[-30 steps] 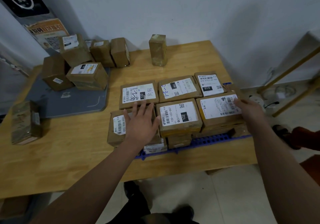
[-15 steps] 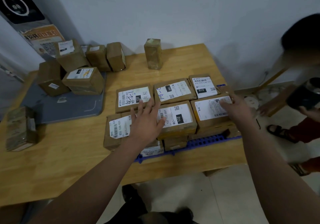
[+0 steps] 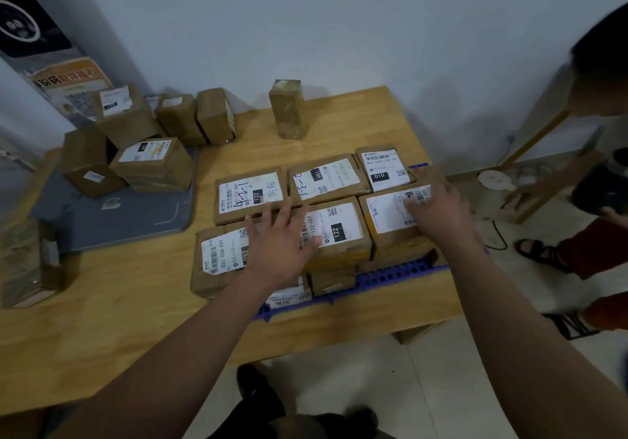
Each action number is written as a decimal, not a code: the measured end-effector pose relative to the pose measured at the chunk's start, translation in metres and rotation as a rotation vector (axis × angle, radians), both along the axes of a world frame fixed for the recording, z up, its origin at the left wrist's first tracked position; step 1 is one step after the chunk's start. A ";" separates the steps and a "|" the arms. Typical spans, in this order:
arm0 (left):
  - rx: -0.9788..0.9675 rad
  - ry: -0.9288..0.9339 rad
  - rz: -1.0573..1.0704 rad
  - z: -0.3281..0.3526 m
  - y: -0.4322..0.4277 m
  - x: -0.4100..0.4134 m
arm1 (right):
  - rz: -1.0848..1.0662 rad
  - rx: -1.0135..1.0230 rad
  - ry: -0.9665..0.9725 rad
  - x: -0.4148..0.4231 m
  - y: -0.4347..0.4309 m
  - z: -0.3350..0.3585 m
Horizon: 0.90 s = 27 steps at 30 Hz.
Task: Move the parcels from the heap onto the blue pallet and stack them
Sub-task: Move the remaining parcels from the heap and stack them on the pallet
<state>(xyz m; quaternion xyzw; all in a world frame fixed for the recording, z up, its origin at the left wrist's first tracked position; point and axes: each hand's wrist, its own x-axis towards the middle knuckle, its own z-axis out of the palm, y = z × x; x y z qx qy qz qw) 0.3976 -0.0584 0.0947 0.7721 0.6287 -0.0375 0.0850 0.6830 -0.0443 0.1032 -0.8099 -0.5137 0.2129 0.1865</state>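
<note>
Blue pallet (image 3: 390, 273): parcels (image 3: 326, 183) stacked, six labelled on top. Left hand (image 3: 278, 245) flat over them, fingers spread. Right hand (image 3: 438, 211), fingers straight, on right-front parcel (image 3: 384, 214). Grey tray (image 3: 136, 214) holds heaped boxes (image 3: 153, 166).

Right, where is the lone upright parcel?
Head view: the upright parcel stands at the far edge of the table, right of the heap.

My wooden desk (image 3: 136, 319) stands against a white wall (image 3: 339, 24). A grey tray (image 3: 136, 214) lies on its left part, with a printed banner (image 3: 68, 81) behind it at the far left. To my right, another person (image 3: 594, 245) in red trousers and black sandals (image 3: 538, 251) is on the tiled floor (image 3: 441, 387).
</note>
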 end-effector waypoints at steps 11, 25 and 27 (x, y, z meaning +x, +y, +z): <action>0.115 -0.160 0.162 0.023 -0.006 -0.030 | 0.324 0.142 -0.145 -0.090 0.015 0.021; 0.154 -0.262 0.481 0.031 0.003 -0.183 | 0.627 0.153 -0.121 -0.266 0.052 0.049; 0.152 -0.290 0.512 0.032 0.008 -0.211 | 0.661 0.137 -0.133 -0.298 0.060 0.054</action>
